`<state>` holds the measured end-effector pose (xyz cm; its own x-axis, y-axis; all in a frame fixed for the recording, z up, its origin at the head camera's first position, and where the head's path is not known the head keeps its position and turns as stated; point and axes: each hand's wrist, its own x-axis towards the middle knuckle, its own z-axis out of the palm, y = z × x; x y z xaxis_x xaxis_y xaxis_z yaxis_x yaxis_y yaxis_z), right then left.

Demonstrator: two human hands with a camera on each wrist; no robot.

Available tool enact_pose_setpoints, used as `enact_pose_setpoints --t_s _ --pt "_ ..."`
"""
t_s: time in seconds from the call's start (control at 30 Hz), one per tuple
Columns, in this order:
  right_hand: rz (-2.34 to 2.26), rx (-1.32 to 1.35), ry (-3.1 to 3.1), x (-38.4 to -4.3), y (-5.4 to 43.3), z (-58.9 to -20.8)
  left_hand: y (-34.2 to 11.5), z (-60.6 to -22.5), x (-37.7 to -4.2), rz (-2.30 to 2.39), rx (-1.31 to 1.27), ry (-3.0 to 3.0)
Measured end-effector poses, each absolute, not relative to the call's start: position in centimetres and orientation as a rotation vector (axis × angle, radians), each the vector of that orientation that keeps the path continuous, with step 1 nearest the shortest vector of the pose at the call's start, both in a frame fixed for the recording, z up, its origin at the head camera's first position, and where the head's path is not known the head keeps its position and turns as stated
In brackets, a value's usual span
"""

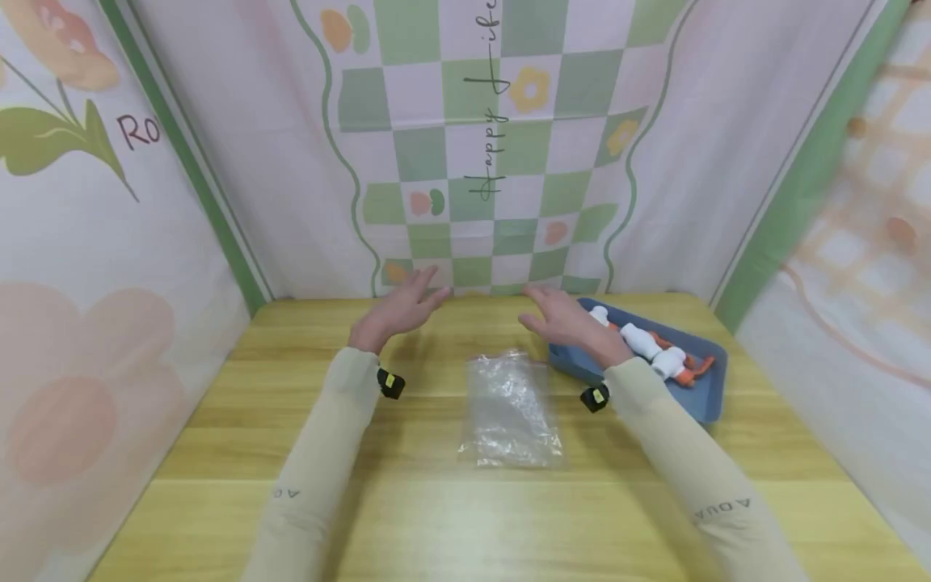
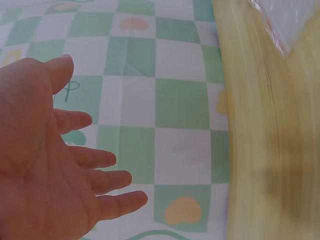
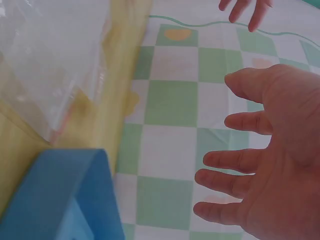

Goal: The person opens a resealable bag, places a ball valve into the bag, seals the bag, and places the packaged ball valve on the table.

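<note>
My left hand (image 1: 402,310) is held up over the far left part of the table, fingers spread and nothing in it. In the left wrist view its palm and fingers (image 2: 107,182) show bare. My right hand (image 1: 563,317) is raised in the same way near the left end of a blue tray (image 1: 716,396), which it partly covers in the head view. The right wrist view shows that palm empty, with fingers (image 3: 225,182) apart. Several white-and-orange objects (image 1: 642,341) lie in the tray. Between the forearms, a clear plastic zip bag (image 1: 512,412) lies flat on the table.
The wood-grain table (image 1: 407,517) ends at a hanging checked cloth (image 1: 473,145) behind it. Cloth panels (image 1: 116,323) also stand along the left and right sides. A small black device (image 1: 391,383) sits at each wrist.
</note>
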<state>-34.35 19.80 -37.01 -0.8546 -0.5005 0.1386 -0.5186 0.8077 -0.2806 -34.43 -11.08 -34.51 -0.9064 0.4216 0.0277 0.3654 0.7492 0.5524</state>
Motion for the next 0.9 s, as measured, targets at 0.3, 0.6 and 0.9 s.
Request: enact_pose_setpoints --t_s 0.3,0.6,0.9 --pt "0.424 0.756 -2.955 -33.6 19.4 -39.9 -8.1 -38.0 -33.2 1.052 0.827 2.776" --pt "0.301 0.626 -3.055 -33.7 18.2 -42.0 -7.3 -39.7 -32.1 1.035 0.748 2.724" --pt "0.174 0.639 -3.045 -33.3 17.4 -42.6 -6.1 -41.2 -31.0 1.032 0.736 2.693"
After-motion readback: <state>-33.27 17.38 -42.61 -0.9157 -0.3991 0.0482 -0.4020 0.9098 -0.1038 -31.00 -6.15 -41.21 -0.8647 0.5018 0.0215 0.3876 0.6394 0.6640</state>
